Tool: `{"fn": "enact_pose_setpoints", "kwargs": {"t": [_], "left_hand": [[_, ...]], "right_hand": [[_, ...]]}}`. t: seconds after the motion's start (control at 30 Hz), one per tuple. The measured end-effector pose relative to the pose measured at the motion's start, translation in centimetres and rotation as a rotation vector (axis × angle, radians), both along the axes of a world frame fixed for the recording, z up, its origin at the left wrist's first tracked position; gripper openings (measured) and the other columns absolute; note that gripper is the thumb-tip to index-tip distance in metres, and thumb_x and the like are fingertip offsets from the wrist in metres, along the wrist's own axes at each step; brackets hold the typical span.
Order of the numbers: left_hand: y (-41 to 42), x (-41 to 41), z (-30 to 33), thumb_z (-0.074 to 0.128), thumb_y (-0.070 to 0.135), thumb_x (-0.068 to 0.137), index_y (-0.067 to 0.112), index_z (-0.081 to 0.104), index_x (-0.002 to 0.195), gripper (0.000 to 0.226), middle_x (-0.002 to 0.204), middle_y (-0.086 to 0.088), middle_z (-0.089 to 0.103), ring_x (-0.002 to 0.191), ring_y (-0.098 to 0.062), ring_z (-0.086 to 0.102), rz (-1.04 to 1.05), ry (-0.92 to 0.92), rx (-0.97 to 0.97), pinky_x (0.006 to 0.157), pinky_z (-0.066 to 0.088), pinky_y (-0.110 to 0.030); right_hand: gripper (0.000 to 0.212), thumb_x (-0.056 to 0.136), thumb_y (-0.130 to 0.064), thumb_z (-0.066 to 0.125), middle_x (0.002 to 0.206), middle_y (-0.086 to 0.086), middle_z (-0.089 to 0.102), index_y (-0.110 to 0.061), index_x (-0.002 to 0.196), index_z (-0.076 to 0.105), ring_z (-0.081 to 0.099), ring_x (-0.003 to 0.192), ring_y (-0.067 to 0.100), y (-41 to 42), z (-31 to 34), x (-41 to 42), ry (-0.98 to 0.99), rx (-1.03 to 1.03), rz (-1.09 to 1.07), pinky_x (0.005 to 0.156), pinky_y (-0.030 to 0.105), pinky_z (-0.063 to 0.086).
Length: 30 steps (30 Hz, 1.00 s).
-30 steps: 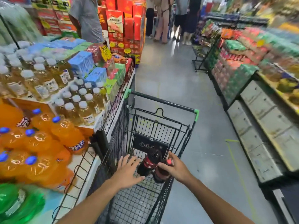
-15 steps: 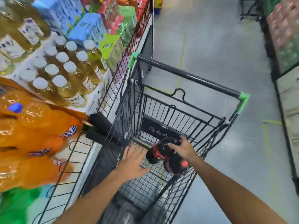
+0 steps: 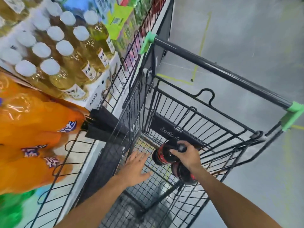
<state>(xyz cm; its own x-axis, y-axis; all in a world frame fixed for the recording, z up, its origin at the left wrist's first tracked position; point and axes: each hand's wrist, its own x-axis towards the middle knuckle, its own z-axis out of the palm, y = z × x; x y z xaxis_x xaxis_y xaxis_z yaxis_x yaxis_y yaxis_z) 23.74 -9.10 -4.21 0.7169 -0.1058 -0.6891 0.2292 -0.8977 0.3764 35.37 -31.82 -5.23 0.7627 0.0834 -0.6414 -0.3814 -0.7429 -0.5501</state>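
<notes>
A black wire shopping cart (image 3: pixel 218 69) with green handle ends stands below me. Inside it lie two dark cola bottles with red labels, one (image 3: pixel 162 155) near the cart's back panel and another (image 3: pixel 185 174) closer to me. My right hand (image 3: pixel 186 154) reaches into the basket and grips the first bottle near its cap. My left hand (image 3: pixel 137 166) hovers flat, fingers spread, just above the mesh floor of the cart, left of the bottles and holding nothing.
A wire-fronted display shelf (image 3: pixel 105 102) runs along the cart's left side. It holds orange soda bottles (image 3: pixel 32 122), yellow drinks with white caps (image 3: pixel 69 51) and coloured boxes (image 3: pixel 121 20). Grey shop floor (image 3: pixel 246 38) lies to the right.
The view has tipped further down onto the cart. Both hands have sunk deeper into the basket, the right one lowering the cola bottles onto the mesh floor.
</notes>
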Motion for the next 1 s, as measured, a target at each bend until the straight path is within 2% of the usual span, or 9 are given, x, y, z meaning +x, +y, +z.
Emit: {"fn": "enact_pose_setpoints", "kwargs": {"t": [0.13, 0.27, 0.43, 0.6, 0.7, 0.77, 0.9, 0.93, 1.0], "left_hand": [[0.0, 0.3, -1.4, 0.055, 0.052, 0.094, 0.024, 0.008, 0.159, 0.084, 0.165, 0.007, 0.006, 0.152, -0.021, -0.005, 0.066, 0.025, -0.089, 0.125, 0.007, -0.050], [0.4, 1.0, -2.8, 0.067, 0.043, 0.090, 0.025, 0.010, 0.159, 0.091, 0.165, 0.006, 0.008, 0.153, -0.020, -0.001, 0.190, 0.064, -0.180, 0.124, 0.006, -0.048], [0.8, 2.2, -6.7, 0.081, 0.035, 0.078, 0.031, 0.003, 0.158, 0.112, 0.166, 0.006, 0.008, 0.153, -0.019, 0.004, 0.247, 0.099, -0.214, 0.125, 0.011, -0.047], [-0.6, 4.1, -10.8, 0.094, 0.027, 0.062, 0.028, 0.003, 0.158, 0.133, 0.164, 0.005, 0.012, 0.151, -0.015, 0.012, 0.283, 0.101, -0.319, 0.122, 0.011, -0.033], [-1.8, 4.2, -14.2, 0.097, 0.036, 0.049, 0.026, 0.010, 0.157, 0.139, 0.159, 0.001, 0.022, 0.147, -0.012, 0.022, 0.325, 0.081, -0.427, 0.123, 0.015, -0.030], [-3.1, 4.0, -15.9, 0.093, 0.045, 0.045, 0.035, 0.020, 0.154, 0.131, 0.154, 0.006, 0.034, 0.142, -0.011, 0.034, 0.461, 0.028, -0.527, 0.121, 0.028, -0.035], [-4.3, 3.9, -16.1, 0.093, 0.032, 0.057, 0.039, 0.036, 0.147, 0.106, 0.139, 0.018, 0.050, 0.127, -0.001, 0.049, 0.491, -0.085, -0.534, 0.109, 0.042, -0.029], [-4.3, 4.0, -16.3, 0.093, 0.031, 0.058, 0.038, 0.048, 0.140, 0.093, 0.135, 0.012, 0.057, 0.123, -0.008, 0.055, 0.433, -0.179, -0.567, 0.104, 0.048, -0.037], [-4.3, 5.2, -15.2, 0.079, 0.021, 0.080, 0.029, 0.070, 0.115, 0.037, 0.117, -0.004, 0.070, 0.106, -0.023, 0.068, 0.558, -0.228, -0.695, 0.082, 0.059, -0.045]], "right_hand": [[0.053, 0.076, -0.045, 0.086, 0.126, 0.005, 0.052, -0.044, 0.120, 0.057, 0.061, 0.111, 0.027, 2.2, -2.0, -0.4, 0.084, 0.068, 0.080, 0.106, 0.037, 0.049], [0.077, 0.067, -0.057, 0.088, 0.134, -0.004, 0.058, -0.056, 0.130, 0.045, 0.060, 0.118, 0.023, 2.9, -3.5, -1.4, 0.189, 0.163, 0.072, 0.111, 0.050, 0.045], [0.089, 0.065, -0.057, 0.091, 0.136, -0.010, 0.062, -0.049, 0.141, 0.044, 0.058, 0.127, 0.020, 2.5, -4.4, -0.8, 0.232, 0.167, 0.087, 0.118, 0.054, 0.040], [0.086, 0.067, -0.049, 0.092, 0.125, -0.014, 0.066, -0.049, 0.139, 0.044, 0.063, 0.116, 0.009, 2.3, -4.9, -0.3, 0.221, 0.195, 0.099, 0.104, 0.028, 0.046], [0.084, 0.068, -0.042, 0.094, 0.118, -0.018, 0.070, -0.048, 0.136, 0.047, 0.066, 0.104, -0.006, 2.2, -5.3, -0.3, 0.205, 0.233, 0.065, 0.093, 0.014, 0.050], [0.081, 0.069, -0.039, 0.095, 0.114, -0.020, 0.071, -0.048, 0.134, 0.048, 0.064, 0.097, -0.014, 2.1, -5.6, -0.3, 0.199, 0.250, 0.057, 0.085, 0.006, 0.050], [0.079, 0.070, -0.038, 0.094, 0.117, -0.019, 0.069, -0.050, 0.133, 0.047, 0.064, 0.104, -0.008, 1.9, -6.0, -0.2, 0.197, 0.259, 0.047, 0.076, 0.004, 0.049], [0.077, 0.072, -0.037, 0.093, 0.116, -0.020, 0.068, -0.051, 0.133, 0.047, 0.064, 0.104, -0.008, 1.8, -6.1, -0.2, 0.191, 0.252, 0.050, 0.078, 0.005, 0.048], [0.075, 0.073, -0.037, 0.092, 0.112, -0.021, 0.069, -0.052, 0.132, 0.048, 0.063, 0.099, -0.012, 1.7, -6.1, -0.2, 0.164, 0.240, 0.039, 0.082, 0.007, 0.050]]}}
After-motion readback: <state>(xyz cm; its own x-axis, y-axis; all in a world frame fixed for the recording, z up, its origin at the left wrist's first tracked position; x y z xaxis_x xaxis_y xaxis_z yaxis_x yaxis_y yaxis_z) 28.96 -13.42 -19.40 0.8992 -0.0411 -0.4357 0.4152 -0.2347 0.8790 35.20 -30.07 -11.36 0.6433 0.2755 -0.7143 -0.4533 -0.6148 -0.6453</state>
